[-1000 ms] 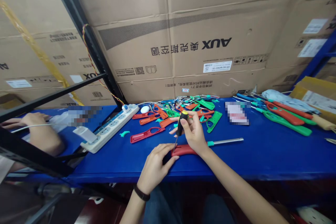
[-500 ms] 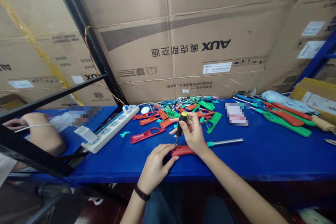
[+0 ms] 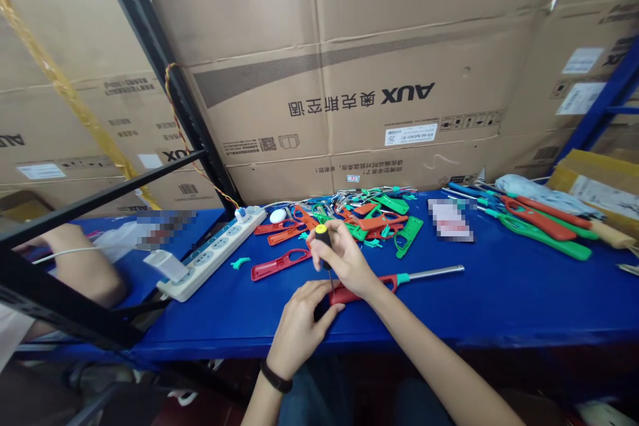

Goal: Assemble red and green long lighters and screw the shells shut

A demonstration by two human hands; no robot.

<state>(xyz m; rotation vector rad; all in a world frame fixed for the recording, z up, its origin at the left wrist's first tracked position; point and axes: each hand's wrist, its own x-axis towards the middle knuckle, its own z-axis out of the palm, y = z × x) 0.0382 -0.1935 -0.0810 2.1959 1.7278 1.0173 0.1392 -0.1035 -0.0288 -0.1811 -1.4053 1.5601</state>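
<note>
Two closed grips matter here: the right hand [image 3: 345, 265] should hold its screwdriver [image 3: 325, 251] plumb while the left hand [image 3: 302, 325] clamps the red lighter [image 3: 385, 281] flat on the table [image 3: 499, 299].

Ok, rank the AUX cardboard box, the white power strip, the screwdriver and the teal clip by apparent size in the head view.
1. AUX cardboard box, by far largest.
2. white power strip.
3. screwdriver, partly hidden in the right hand, yet clearly shorter than the strip.
4. teal clip, smallest.
</note>
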